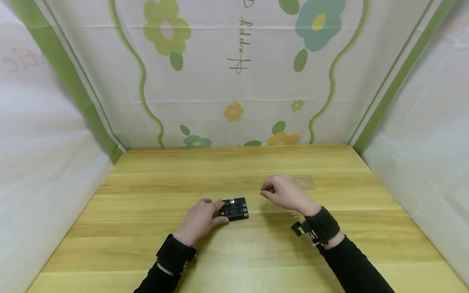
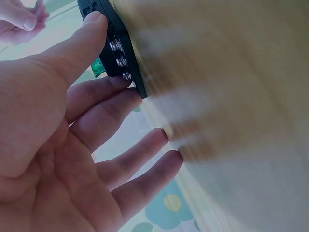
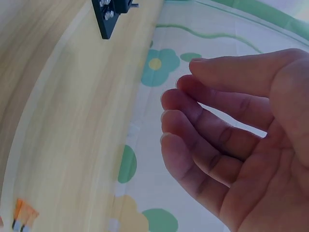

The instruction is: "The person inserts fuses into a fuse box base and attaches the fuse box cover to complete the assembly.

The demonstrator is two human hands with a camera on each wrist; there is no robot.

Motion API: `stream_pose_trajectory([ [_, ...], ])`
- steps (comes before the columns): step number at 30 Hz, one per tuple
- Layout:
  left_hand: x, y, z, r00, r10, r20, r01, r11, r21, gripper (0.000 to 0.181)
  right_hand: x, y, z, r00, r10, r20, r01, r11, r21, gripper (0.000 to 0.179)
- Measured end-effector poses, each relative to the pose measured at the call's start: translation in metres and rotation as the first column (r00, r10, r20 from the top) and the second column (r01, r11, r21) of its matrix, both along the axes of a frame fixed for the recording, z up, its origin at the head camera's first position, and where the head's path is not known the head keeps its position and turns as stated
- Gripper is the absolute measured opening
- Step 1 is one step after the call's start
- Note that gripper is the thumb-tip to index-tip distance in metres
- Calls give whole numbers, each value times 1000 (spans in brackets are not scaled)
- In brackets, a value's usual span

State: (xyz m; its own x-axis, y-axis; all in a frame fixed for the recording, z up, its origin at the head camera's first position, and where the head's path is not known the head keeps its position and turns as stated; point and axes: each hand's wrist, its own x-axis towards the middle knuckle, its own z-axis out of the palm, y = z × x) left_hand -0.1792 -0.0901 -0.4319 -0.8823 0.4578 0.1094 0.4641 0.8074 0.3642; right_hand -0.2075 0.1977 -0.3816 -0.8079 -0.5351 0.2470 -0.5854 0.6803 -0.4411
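Observation:
A black fuse block (image 1: pixel 234 208) with rows of metal screw terminals lies on the wooden table. My left hand (image 1: pixel 200 219) grips its left end, thumb on the top face and fingers along the edge. In the left wrist view a green translucent piece (image 2: pixel 98 67) shows beside the fuse block (image 2: pixel 116 50), partly hidden. To the right of the block, my right hand (image 1: pixel 287 194) hovers over the table. Its fingers (image 3: pixel 176 99) are loosely bent, thumb near the index fingertip, with nothing seen between them. An orange blade fuse (image 3: pixel 24 213) with two metal prongs lies on the table.
Behind my right hand a clear plastic lid or tray (image 1: pixel 305 182) lies on the table (image 1: pixel 165 171). Small yellowish pieces (image 1: pixel 294 215) sit below the right wrist. Flower-printed cloth (image 1: pixel 205 81) walls enclose the back and both sides.

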Motion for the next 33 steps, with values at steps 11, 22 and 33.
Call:
stream_pose_trajectory([
  [11,0,1,1,1000,0,0,0,1000,-1,58,1,24,2,999,-45,24,46,998,-43,7],
  [22,-1,1,2,1000,0,8,0,1000,-1,58,0,45,3,996,-86,5,86,996,-3,5],
  [33,-2,1,-2,1000,-3,-14,3,1000,-3,58,-1,64,-1,992,-94,90,95,996,-7,7],
])
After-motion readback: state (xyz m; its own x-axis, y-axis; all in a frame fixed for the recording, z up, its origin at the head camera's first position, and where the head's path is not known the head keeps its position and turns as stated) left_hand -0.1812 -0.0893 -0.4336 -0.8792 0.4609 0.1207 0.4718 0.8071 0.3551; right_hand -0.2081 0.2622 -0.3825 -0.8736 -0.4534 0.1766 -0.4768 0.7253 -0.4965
